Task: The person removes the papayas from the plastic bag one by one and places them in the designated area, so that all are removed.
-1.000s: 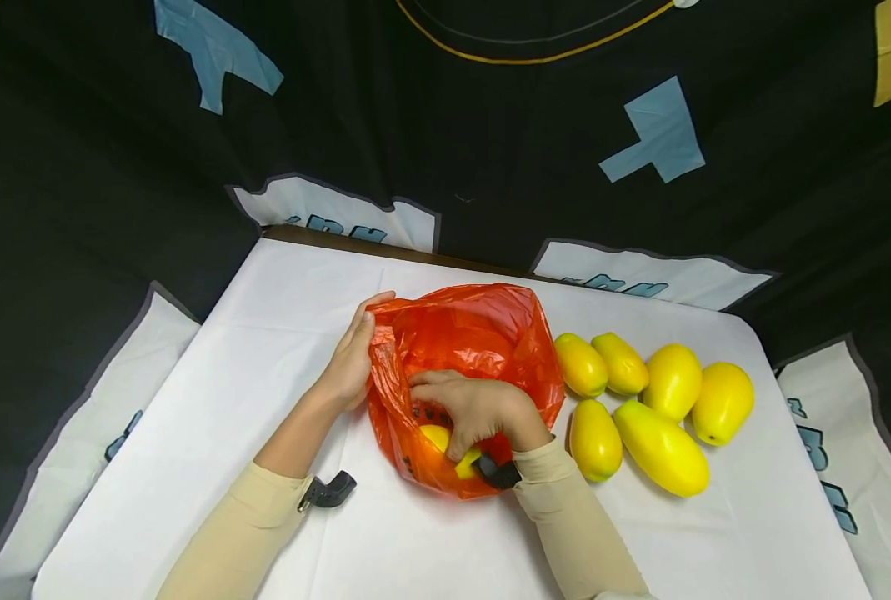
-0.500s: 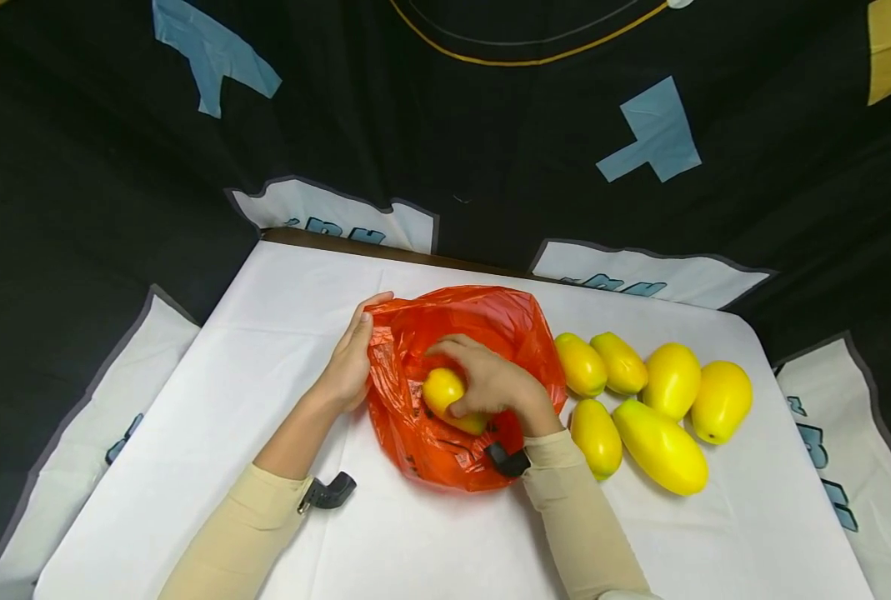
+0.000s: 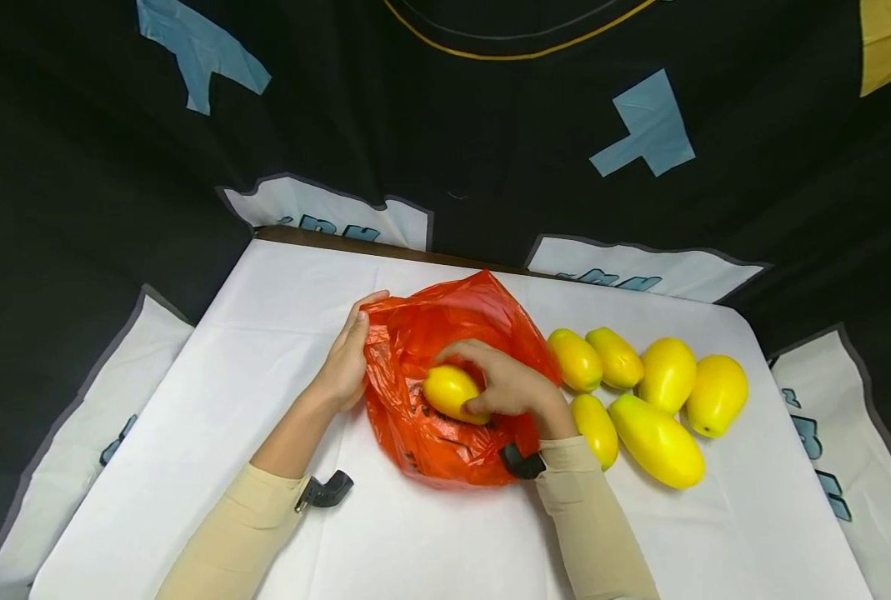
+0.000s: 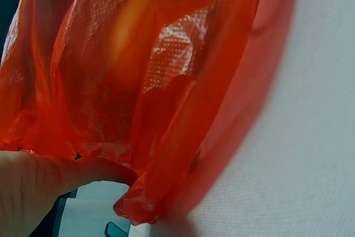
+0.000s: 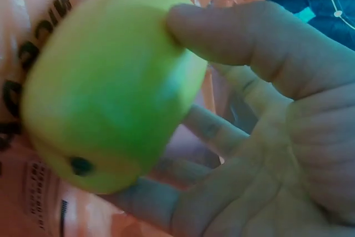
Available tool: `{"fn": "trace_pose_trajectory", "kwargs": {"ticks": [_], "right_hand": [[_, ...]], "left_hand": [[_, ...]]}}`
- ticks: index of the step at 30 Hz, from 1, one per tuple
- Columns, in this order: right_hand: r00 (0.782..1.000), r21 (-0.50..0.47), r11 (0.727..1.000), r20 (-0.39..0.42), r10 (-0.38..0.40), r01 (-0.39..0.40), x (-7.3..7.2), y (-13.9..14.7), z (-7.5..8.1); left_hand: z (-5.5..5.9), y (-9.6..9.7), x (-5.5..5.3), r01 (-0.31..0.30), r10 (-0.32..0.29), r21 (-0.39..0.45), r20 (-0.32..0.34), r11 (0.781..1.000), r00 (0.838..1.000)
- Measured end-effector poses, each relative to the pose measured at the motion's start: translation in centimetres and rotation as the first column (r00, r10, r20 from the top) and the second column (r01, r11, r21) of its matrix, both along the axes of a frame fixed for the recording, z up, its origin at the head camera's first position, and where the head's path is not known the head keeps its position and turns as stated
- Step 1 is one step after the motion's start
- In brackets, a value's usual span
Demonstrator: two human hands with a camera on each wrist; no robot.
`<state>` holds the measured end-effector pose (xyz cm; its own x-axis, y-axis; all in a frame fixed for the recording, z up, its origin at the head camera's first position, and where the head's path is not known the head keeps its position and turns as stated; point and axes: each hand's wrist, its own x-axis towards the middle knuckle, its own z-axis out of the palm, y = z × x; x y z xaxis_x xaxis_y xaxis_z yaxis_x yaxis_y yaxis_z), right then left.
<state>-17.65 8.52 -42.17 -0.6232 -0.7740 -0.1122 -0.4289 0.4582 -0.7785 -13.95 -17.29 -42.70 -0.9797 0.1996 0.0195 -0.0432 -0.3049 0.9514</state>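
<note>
A thin red plastic bag [image 3: 445, 446] stands with its mouth spread wide on the white table. On its left side, my left hand [image 3: 343, 367] pinches the rim; the left wrist view shows the thumb [image 4: 83, 175] against the gathered plastic [image 4: 141, 198]. Inside the mouth, my right hand [image 3: 505, 379] holds a yellow mango-like fruit [image 3: 448, 392]. Seen from the right wrist, the thumb [image 5: 222, 31] presses one side of this fruit [image 5: 111, 87] while the fingers curve under the other side. Printed lettering on the bag shows behind it.
To the right of the bag lie several more yellow fruits [image 3: 666, 375], including a longer one [image 3: 658, 442] near the front. Dark curtains with taped blue patches [image 3: 648, 125] hang behind the white table [image 3: 265, 292]. Small black camera mounts [image 3: 325, 490] jut from both wrists.
My right hand has come up from deep in the bag with the yellow fruit, then shifted slightly right. The bag's back rim has risen to a peak. My left hand keeps its hold.
</note>
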Motion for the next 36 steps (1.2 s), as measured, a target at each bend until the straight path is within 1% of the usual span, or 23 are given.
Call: {"fn": "trace_pose_trajectory", "kwargs": {"ticks": [4,12,15,19,24,27,29,33,36], "right_hand": [[1.000,-0.043,0.999,-0.028,0.012,-0.013,0.2,-0.1,-0.4],[0.995,-0.029,1.000,-0.097,-0.012,0.009,0.6,0.1,-0.7],[0.992,-0.054,0.998,-0.116,-0.049,0.043,0.7,0.2,-0.6],[0.985,-0.108,0.989,-0.124,-0.118,0.105,0.8,0.4,-0.1],[0.971,-0.158,0.970,-0.124,-0.206,0.186,1.3,0.9,1.2],[0.959,-0.199,0.953,-0.120,-0.255,0.229,1.5,1.3,2.1],[0.950,-0.233,0.937,-0.112,-0.293,0.261,1.7,1.6,2.5],[0.921,-0.313,0.887,-0.077,-0.381,0.341,1.9,2.2,3.2],[0.892,-0.347,0.843,-0.038,-0.451,0.412,2.3,2.9,4.0]], "left_hand": [[0.1,0.1,0.0,-0.006,0.006,-0.008,0.004,1.000,1.000],[0.1,0.1,0.0,-0.005,0.004,-0.021,-0.011,1.000,1.000],[0.1,0.2,0.1,-0.004,0.004,-0.013,-0.005,1.000,1.000],[0.0,0.3,0.1,-0.007,0.007,-0.004,0.006,1.000,1.000],[0.0,0.4,0.0,-0.014,0.014,-0.024,0.007,1.000,1.000],[0.0,0.4,0.0,-0.015,0.015,-0.040,0.004,0.999,1.000],[0.0,0.4,0.0,-0.016,0.016,-0.049,0.000,0.999,1.000],[0.0,0.5,0.0,-0.016,0.016,-0.053,-0.007,0.998,1.000],[0.1,0.5,0.1,-0.017,0.016,-0.055,-0.011,0.998,1.000]]}}
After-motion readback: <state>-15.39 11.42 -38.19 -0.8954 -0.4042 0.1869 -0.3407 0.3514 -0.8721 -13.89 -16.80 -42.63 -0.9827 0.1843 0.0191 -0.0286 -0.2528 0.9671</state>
